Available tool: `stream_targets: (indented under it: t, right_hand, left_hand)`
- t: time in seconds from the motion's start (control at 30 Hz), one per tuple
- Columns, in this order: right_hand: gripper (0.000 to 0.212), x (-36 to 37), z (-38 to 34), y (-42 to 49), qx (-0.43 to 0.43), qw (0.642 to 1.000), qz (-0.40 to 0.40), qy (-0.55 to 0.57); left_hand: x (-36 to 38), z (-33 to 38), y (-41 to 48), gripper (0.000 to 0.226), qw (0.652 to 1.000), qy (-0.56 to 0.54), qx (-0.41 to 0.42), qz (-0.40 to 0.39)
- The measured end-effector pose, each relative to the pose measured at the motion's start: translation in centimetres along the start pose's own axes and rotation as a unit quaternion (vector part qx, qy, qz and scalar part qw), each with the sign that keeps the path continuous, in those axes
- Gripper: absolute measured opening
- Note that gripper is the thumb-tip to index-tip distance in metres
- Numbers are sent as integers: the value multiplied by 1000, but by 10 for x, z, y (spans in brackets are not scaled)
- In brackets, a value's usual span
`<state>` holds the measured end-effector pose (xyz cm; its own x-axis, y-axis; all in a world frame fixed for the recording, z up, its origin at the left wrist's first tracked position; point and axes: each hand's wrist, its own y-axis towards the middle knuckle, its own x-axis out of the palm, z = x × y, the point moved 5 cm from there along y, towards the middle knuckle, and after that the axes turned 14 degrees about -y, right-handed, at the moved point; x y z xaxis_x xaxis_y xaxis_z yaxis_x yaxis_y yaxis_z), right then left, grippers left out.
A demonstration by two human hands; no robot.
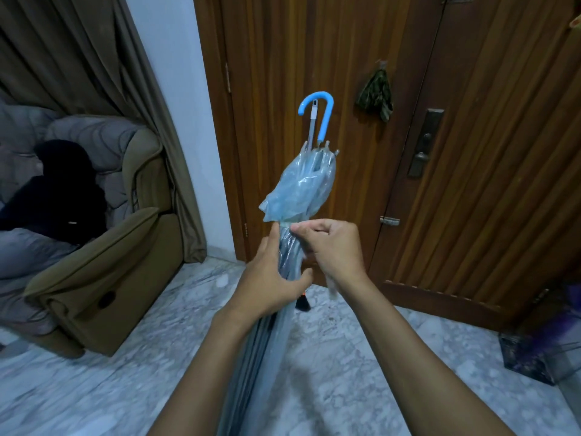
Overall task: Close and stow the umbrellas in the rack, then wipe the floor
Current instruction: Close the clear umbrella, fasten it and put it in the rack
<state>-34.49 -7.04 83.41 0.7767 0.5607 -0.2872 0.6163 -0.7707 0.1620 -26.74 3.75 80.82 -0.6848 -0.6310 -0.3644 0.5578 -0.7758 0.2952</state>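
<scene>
One umbrella (301, 184), folded, with a clear blue-tinted canopy, is held in mid-air at the centre of the view, slanting up and away from the person. Its hooked blue handle (323, 114) is the far, upper end; the lower end runs out of the view between the forearms. The canopy is gathered tight where the hands meet and bulges loosely above that point.

Just behind the umbrella stands a brown wooden door (471, 121) with a metal lock (424, 143), and a camouflage-patterned cloth (375, 96) hangs on it to the right of the handle. A small dark object (303, 302) lies on the marble floor (345, 357) at the foot of the door, mostly hidden by the umbrella and hands. An olive armchair (119, 278) with a dark-clothed figure in it stands well to the left under a brown curtain (94, 58). A dark wire container (534, 354) stands on the floor at the far right.

The left hand (273, 284) wraps the folded canopy from the left, its fingers (273, 234) lying up along the fabric and the thumb closing across the front. The right hand (333, 247) has its fingers (301, 229) curled, pinching the canopy at the gathered point, just above the left hand.

Both forearms reach forward from the lower edge and converge on the umbrella.
</scene>
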Motion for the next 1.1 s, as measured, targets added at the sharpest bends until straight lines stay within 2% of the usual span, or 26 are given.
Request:
stream_targets:
  t: [0.03, 0.13, 0.23, 0.37, 0.43, 0.5, 0.57, 0.63, 0.7, 0.8, 0.9, 1.0, 1.1]
  right_hand:
    - [8, 3, 1, 1, 0, 1000, -18, 5]
    - [7, 10, 0, 1, 9, 995, -86, 47]
    - [5, 8, 0, -1, 3, 988, -135, 80]
    - [9, -6, 8, -1, 9, 994, -82, 76]
    - [11, -13, 7, -1, -20, 998, -43, 41]
    - [8, -14, 7, -3, -31, 998, -47, 25]
    - [9, -12, 9, -5, -2, 994, -87, 60]
    - [13, -10, 10, -7, 24, 985, -130, 106]
    - [13, -10, 9, -8, 39, 982, -134, 129]
    - [13, -13, 10, -11, 55, 990, -82, 100]
    - [18, -17, 8, -10, 44, 997, -17, 67]
    - [15, -20, 4, -11, 28, 998, 22, 48]
    - [13, -20, 2, -12, 14, 998, 43, 37]
  left_hand:
    - [-1, -3, 1, 83, 1000, -4, 8, 5]
    - [-6, -3, 0, 52, 994, -82, 41, 54]
    - [-11, 1, -4, 44, 986, -141, 39, 78]
    - [-13, 2, -8, 51, 975, -207, 22, 75]
    - [-11, 1, -10, 56, 965, -253, 12, 71]
    - [-8, -2, -10, 56, 953, -300, 1, 45]
    - [-5, -6, -10, 57, 944, -328, -21, 11]
    - [-5, -12, -7, 61, 946, -320, -52, -7]
    - [-7, -16, -5, 70, 962, -264, -75, 2]
    - [-9, -10, -3, 72, 985, -155, -53, 48]
    - [-9, 0, -5, 50, 990, -101, 22, 92]
    - [-4, -1, -3, 33, 993, -84, 32, 82]
    - [4, 0, -3, 42, 992, -113, 14, 48]
